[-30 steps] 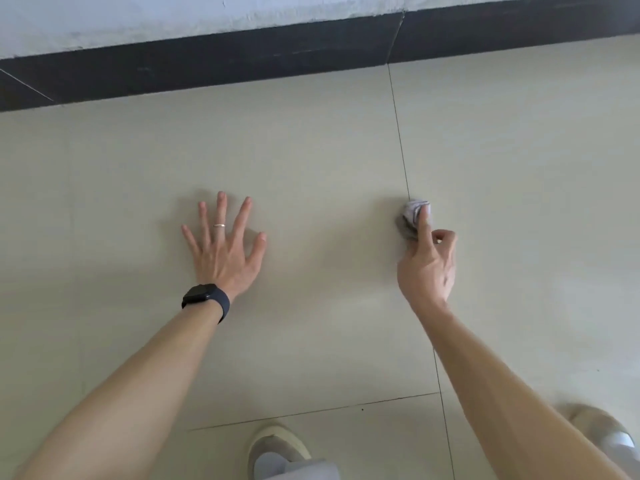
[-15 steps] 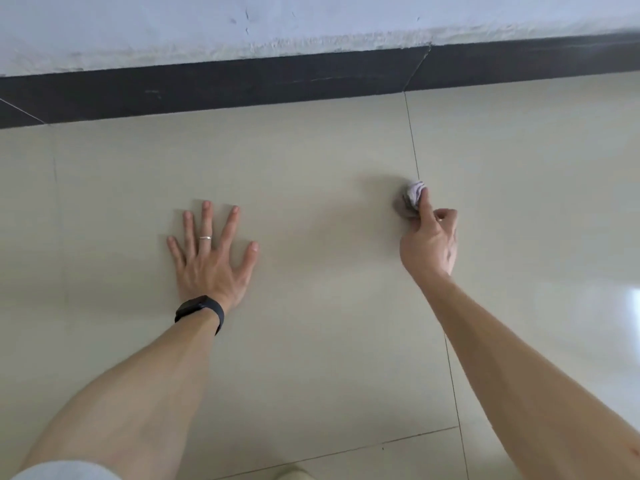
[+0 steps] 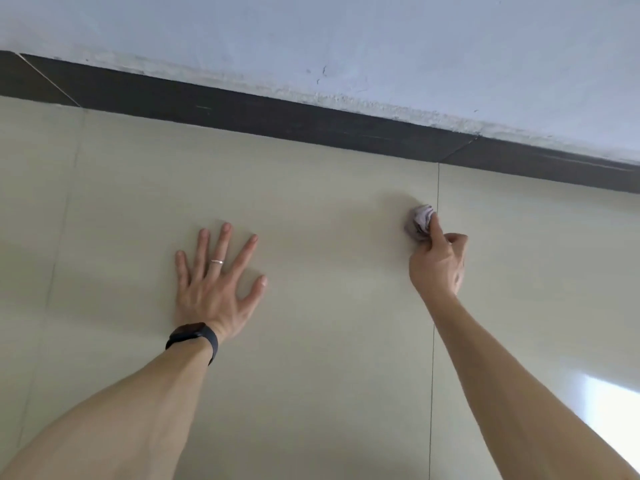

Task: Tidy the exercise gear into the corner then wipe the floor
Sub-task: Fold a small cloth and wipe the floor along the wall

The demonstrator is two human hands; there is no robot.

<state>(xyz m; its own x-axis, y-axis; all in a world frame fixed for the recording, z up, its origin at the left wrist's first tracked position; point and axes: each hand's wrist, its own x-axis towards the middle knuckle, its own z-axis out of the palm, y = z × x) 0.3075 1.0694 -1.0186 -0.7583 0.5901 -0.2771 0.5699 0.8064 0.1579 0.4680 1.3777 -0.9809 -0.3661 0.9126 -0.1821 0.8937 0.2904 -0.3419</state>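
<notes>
Head view: I count two hands and one crumpled greyish-lilac cloth wad. My left hand, fingers spread, lies flat on beige floor tile; my right hand pinches the wad just beside a tile seam. The wad's long axis is indeterminate.

Beige floor, black skirting, pale bluish wall, perhaps lilac-grey cloth, black wristband.

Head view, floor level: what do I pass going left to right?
left hand, flat on the floor → right hand, pinching the crumpled cloth → bright reflection
</notes>
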